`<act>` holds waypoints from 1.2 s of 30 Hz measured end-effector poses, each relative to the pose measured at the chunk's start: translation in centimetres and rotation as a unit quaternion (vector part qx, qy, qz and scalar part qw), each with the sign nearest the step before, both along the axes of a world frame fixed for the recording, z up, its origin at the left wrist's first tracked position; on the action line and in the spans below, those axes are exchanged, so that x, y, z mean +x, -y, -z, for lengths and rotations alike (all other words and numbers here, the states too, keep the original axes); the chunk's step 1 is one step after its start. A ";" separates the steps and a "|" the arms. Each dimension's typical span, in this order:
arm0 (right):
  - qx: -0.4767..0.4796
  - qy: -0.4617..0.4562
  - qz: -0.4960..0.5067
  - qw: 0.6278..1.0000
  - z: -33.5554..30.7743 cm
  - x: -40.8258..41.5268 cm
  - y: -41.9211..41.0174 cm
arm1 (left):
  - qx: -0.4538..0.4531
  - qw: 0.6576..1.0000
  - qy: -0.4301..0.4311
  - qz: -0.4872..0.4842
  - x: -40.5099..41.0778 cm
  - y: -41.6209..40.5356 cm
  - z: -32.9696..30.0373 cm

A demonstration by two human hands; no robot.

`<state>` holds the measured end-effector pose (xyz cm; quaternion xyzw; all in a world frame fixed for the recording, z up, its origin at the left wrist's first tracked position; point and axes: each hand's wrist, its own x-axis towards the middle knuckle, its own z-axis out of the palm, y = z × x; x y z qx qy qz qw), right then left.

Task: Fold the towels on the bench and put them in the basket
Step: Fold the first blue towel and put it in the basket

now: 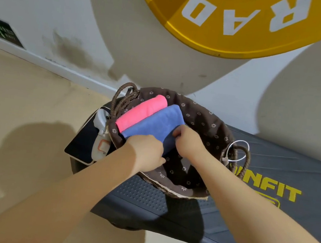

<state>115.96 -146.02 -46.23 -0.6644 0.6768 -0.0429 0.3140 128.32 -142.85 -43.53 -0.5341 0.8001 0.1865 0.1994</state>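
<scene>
A woven basket [211,125] with a brown flowered lining stands on the dark bench [272,161]. Inside it a folded pink towel [140,113] lies at the far left, and a folded blue towel [155,122] lies beside it on the right. Both my hands reach into the basket. My left hand [147,152] grips the blue towel's near end. My right hand [189,143] pinches the towel's right edge. The towel's lower part is hidden behind my hands.
A large yellow weight plate [238,24] hangs overhead against the white wall. A white gun-shaped tool [100,132] lies on the bench end, left of the basket. A white tag loop [237,151] hangs at the basket's right handle. Tan floor spreads to the left.
</scene>
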 end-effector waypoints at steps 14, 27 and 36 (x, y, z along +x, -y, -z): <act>0.000 -0.009 -0.103 0.995 1.1 0.3 -0.5 | 0.079 0.994 0.052 0.062 -0.8 -0.7 -0.7; -0.287 0.149 0.150 0.934 -7.1 -16.2 -7.7 | -0.409 0.852 -0.325 -0.027 -13.1 -3.5 -3.1; -0.088 -0.049 0.119 0.988 -7.0 -30.1 -9.1 | -0.322 0.918 -0.230 -0.008 -22.6 -4.0 -8.6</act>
